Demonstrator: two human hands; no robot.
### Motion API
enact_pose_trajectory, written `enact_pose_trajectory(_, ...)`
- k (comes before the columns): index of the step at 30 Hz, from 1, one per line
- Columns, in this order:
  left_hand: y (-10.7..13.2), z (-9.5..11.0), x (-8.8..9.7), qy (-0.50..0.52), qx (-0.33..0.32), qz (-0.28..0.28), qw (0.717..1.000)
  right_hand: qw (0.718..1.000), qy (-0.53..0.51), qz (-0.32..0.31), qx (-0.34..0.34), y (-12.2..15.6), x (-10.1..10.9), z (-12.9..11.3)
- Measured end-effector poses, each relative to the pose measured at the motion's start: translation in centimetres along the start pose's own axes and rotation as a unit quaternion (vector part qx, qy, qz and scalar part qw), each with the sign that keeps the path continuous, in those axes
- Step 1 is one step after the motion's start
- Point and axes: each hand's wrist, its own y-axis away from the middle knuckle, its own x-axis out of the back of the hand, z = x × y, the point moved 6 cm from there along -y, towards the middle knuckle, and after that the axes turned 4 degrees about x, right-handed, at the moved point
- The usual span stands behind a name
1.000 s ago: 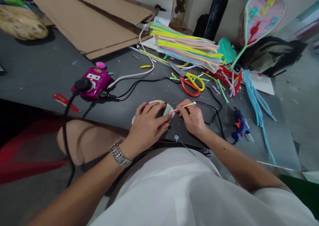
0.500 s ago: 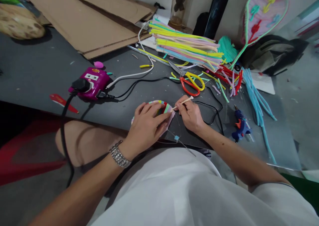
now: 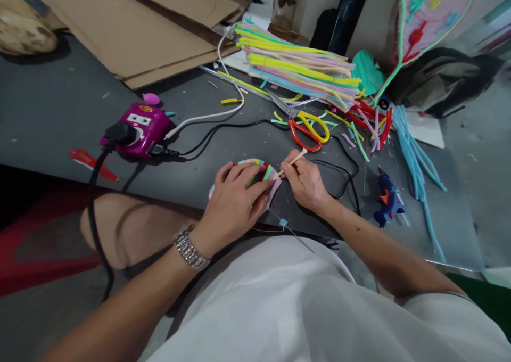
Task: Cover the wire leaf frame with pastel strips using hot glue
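My left hand (image 3: pixel 239 197) is closed over a round, multicoloured piece made of pipe cleaners (image 3: pixel 272 174), covering much of it. Pink, green, red and yellow bands show along its rim. Between the fingertips of my right hand (image 3: pixel 304 181) is a short cream pipe cleaner (image 3: pixel 296 158), its lower end touching the edge of the round piece by my left thumb. Below the hands, a thin wire-like strand with a small light-blue bit (image 3: pixel 283 222) hangs near the table edge. My left palm hides the middle of the round piece.
Scissors (image 3: pixel 307 128) with red and yellow handles lie just beyond my hands. A blue glue gun (image 3: pixel 388 199) and blue pipe cleaners (image 3: pixel 413 159) are to the right. Bundled pipe cleaners (image 3: pixel 299 66) and cardboard (image 3: pixel 159 32) lie behind. A purple power socket (image 3: pixel 143 130) with cables stands left.
Both hands stay almost in place on the round piece. The cream pipe cleaner's free end has tilted slightly upward. The view has shifted a little.
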Motion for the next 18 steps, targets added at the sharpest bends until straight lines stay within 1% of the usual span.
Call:
enact_pose_trajectory(3,0.0,-0.2,-0.2,0.013,-0.002,-0.012,1.000,1.000,-0.012,0.009,-0.018,0.1,0.1,0.3)
enact_pose_trajectory(5,0.1,-0.6,0.0,0.039,-0.008,-0.016,0.999,0.998,-0.050,0.018,-0.041,0.1,0.3,0.4)
enact_pose_trajectory(8,0.6,-1.6,0.9,0.102,-0.011,-0.028,0.994,0.990,-0.113,0.054,-0.068,0.3,1.1,0.2)
enact_pose_trajectory(10,1.4,-2.2,1.6,0.120,-0.026,-0.043,0.991,0.988,-0.116,0.075,-0.068,0.7,1.7,-0.4)
enact_pose_trajectory(12,2.5,-2.5,2.0,0.117,-0.050,-0.064,0.990,0.990,-0.103,0.073,-0.067,1.5,2.1,-1.2)
enact_pose_trajectory(15,4.0,-2.8,2.1,0.109,-0.069,-0.088,0.988,0.989,-0.108,0.059,-0.085,3.3,2.3,-1.9)
enact_pose_trajectory(18,4.4,-3.1,1.8,0.100,-0.061,-0.066,0.991,0.983,-0.129,0.067,-0.109,5.2,2.3,-1.8)
